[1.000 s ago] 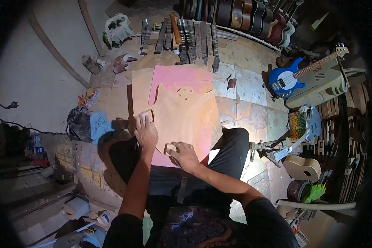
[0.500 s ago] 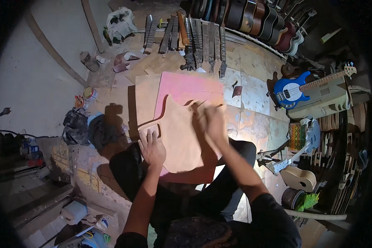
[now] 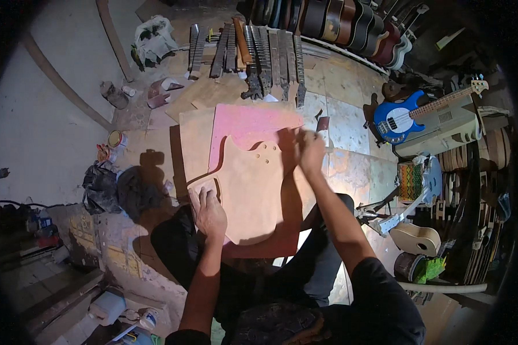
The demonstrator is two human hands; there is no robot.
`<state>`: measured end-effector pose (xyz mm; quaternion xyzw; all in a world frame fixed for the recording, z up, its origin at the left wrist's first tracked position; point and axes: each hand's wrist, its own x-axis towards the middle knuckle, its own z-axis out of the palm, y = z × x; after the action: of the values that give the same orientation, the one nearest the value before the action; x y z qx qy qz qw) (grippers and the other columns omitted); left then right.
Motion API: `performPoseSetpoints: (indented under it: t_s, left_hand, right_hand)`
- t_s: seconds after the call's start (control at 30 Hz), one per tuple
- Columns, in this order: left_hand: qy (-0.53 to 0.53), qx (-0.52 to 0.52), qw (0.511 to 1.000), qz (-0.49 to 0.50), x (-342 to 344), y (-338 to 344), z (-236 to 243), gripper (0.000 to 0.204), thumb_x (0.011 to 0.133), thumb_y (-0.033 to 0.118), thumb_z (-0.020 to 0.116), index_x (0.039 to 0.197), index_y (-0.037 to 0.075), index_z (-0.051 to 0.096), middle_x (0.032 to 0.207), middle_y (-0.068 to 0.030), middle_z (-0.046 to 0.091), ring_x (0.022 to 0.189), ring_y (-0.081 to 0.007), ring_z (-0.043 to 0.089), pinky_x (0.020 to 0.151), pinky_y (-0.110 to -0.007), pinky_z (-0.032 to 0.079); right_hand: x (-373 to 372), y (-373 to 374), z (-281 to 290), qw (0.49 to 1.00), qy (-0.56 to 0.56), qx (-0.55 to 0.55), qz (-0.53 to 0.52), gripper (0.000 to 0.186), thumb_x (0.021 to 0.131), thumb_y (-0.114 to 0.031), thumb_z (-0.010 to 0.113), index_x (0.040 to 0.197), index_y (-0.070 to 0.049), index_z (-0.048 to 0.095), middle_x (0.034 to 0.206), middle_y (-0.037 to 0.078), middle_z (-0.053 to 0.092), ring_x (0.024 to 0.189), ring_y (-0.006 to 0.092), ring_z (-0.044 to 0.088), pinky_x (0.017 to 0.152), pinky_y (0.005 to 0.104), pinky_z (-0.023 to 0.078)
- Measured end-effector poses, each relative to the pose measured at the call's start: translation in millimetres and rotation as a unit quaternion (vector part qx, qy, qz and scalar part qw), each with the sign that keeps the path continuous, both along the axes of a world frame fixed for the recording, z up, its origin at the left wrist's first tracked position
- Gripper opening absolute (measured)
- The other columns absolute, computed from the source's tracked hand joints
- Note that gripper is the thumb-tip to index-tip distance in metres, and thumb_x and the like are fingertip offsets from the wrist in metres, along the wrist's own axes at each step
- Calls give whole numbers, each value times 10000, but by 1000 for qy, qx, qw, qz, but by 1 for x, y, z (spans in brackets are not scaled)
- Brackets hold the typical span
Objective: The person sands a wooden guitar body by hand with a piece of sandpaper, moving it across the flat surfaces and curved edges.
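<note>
A pale wooden guitar body (image 3: 250, 201), with small holes near its upper edge and a cut-out at its left, lies on a pink and tan board (image 3: 236, 123) at my lap. My left hand (image 3: 209, 213) lies on the body's left part, fingers extended over the edge of the cut-out. My right hand (image 3: 309, 150) is curled and slightly blurred beside the body's upper right edge; what it holds, if anything, I cannot make out.
Several guitar necks (image 3: 247, 52) lie at the back, below hanging guitars (image 3: 351, 29). At right are a blue bass (image 3: 397, 118) and an unfinished acoustic (image 3: 414, 238). Dark cloths (image 3: 103, 190) and a small can (image 3: 116, 138) lie at left, near the wall (image 3: 52, 109).
My right hand has risen from the body's lower edge to its upper right. My left hand stays on the left part. The body and board appear a little lower in view than a second ago.
</note>
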<state>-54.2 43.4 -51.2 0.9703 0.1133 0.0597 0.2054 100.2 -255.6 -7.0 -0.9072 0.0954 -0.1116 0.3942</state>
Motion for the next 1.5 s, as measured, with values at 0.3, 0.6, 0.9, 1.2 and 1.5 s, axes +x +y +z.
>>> performPoseSetpoints:
  t_s: [0.3, 0.6, 0.9, 1.2, 1.5]
  left_hand:
    - [-113, -60, 992, 16, 0, 5, -10, 317, 1016, 175, 663, 1304, 41, 670, 1547, -173, 553, 1497, -419, 441, 1204, -519, 399]
    - [-155, -267, 942, 133, 3, 10, -15, 501, 1040, 122, 649, 1506, -13, 525, 1492, -271, 574, 1397, -413, 554, 1160, -466, 453]
    - [-80, -343, 926, 138, 6, 34, -32, 530, 1027, 95, 630, 1524, -35, 499, 1439, -265, 604, 1333, -376, 608, 1117, -445, 492]
    - [-77, -322, 932, 145, 17, 48, -42, 466, 1064, 200, 604, 1485, 9, 549, 1417, -247, 602, 1322, -396, 576, 1150, -460, 426]
    - [-77, -329, 930, 143, 17, 53, -46, 360, 1110, 207, 540, 1403, 3, 593, 1328, -220, 659, 1257, -351, 618, 1092, -435, 456]
  right_hand:
    - [-171, 104, 12, 940, 219, 49, 255, 400, 996, -327, 653, 1294, -71, 727, 1119, 199, 734, 919, 398, 711, 833, 504, 569]
    - [-45, 27, -14, 972, -41, -204, 107, 175, 945, -191, 683, 1094, -100, 700, 986, 221, 661, 865, 441, 645, 717, 566, 495]
    - [-154, 116, 7, 945, 249, 81, 198, 336, 955, -231, 729, 1267, -109, 734, 1168, 181, 672, 1071, 343, 663, 931, 498, 538]
    - [-103, 103, -7, 963, 11, -146, 225, 255, 859, -124, 696, 1113, -107, 707, 1035, 213, 663, 932, 426, 642, 810, 549, 511]
    - [-54, 118, 5, 942, -43, -143, 300, 374, 840, -150, 750, 1205, -80, 698, 1215, 213, 668, 1048, 434, 634, 873, 531, 519]
